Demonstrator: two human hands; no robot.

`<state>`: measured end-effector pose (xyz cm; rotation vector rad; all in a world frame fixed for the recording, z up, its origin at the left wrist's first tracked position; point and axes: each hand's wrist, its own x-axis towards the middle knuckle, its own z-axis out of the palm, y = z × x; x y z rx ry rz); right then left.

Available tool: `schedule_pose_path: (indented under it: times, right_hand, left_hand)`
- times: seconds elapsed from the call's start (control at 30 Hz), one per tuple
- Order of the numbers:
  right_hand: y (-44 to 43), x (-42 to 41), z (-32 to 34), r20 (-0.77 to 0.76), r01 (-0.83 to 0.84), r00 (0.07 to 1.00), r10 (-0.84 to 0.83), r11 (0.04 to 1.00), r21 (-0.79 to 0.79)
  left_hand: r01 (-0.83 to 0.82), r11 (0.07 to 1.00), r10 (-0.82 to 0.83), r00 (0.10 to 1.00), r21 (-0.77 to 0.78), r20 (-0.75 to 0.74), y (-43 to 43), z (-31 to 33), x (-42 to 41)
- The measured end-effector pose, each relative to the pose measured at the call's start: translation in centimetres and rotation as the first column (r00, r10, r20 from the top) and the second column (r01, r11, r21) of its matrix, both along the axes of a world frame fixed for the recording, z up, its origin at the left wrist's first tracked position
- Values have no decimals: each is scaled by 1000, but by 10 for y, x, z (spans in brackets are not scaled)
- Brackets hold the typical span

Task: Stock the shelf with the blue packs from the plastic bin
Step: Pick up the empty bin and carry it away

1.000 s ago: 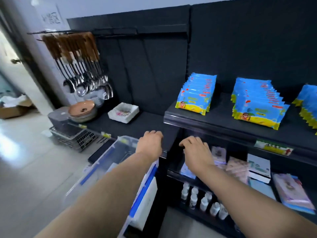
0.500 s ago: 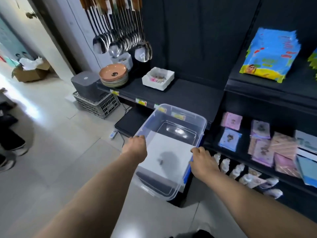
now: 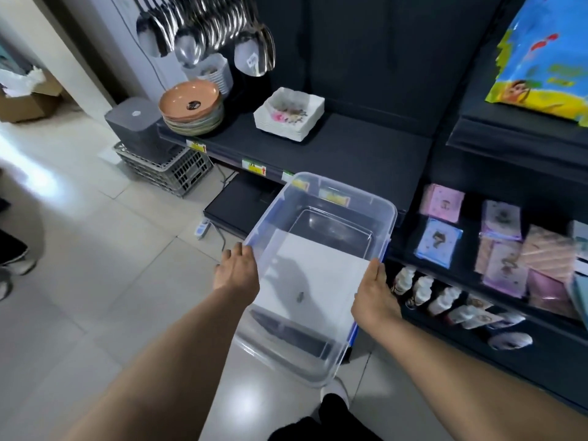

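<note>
A clear plastic bin (image 3: 337, 198) with blue side clips hangs in front of the dark shelving, low over the floor. Only a white sheet (image 3: 313, 275) lies inside it; I see no blue packs in it. My left hand (image 3: 237, 270) grips its left rim and my right hand (image 3: 374, 294) grips its right rim. Blue packs (image 3: 541, 58) with yellow bottoms stand on the upper shelf (image 3: 509, 135) at the top right.
Steel ladles (image 3: 203, 30) hang at the top. Orange plates (image 3: 191, 106) and a white tray (image 3: 289, 114) sit on the left shelf (image 3: 350, 148). Small packets (image 3: 499, 246) and little bottles (image 3: 423, 288) fill lower right shelves. A grey crate (image 3: 165, 167) stands on the tiled floor.
My hands left the shelf edge and took the bin by both rims. My view swung down and left, so the bin now lies centred below me and looks closer.
</note>
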<state>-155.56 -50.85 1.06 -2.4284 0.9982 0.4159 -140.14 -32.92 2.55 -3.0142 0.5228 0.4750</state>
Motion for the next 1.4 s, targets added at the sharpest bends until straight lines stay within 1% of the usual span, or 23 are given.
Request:
schedule_pose_path:
  times: [0.07,0.13,0.23,0.33,0.4,0.47,0.63,0.8,0.93,1.0,1.07,1.13,1.2,1.3,1.4]
  right_hand:
    - [2,1,-5,-23,36,999,-36,999,-5]
    - [3,2,-11,-65,103,993,-102,995,12]
    - [4,8,-20,-82,232,971,-226,971,61]
    - [9,13,-25,-116,313,946,-303,946,83]
    - [18,17,-20,-106,374,925,-365,924,85]
    - [33,22,-9,-67,392,920,-387,916,91]
    - [81,43,18,12,328,942,-334,932,155]
    - [147,81,29,26,262,963,-268,955,143]
    - [204,114,32,50,189,979,-197,973,136]
    - [233,134,33,48,133,989,-141,980,148]
    - [259,156,32,44,118,991,-128,978,174]
    - [284,178,31,45,80,995,-88,983,167]
    - [302,198,32,38,23,999,-29,989,147]
    - [328,231,30,73,-67,996,54,982,178]
    - [347,271,29,79,-108,992,94,975,195]
  left_hand:
    - [-89,996,88,995,-21,-35,1,-7,8]
    - [-143,989,139,985,-28,-100,4,-18,15]
    - [-142,988,133,979,-51,-153,13,-34,24]
    - [-179,977,157,970,-114,-185,20,-38,33]
    - [-241,958,202,952,-158,-229,27,-35,37]
    - [-302,935,249,932,-186,-262,41,-31,41]
    - [-373,901,309,910,-220,-277,102,-12,55]
    - [-441,858,379,890,-264,-255,189,13,70]
    - [-573,758,507,818,-311,-271,265,25,77]
    - [-625,703,568,780,-339,-261,300,31,80]
    - [-676,649,631,734,-349,-251,330,36,84]
    - [-720,596,691,685,-355,-229,356,39,90]
    - [-749,554,737,644,-363,-204,377,41,98]
    - [-784,484,790,583,-389,-191,409,38,116]
    - [-797,448,813,552,-404,-188,431,36,145]
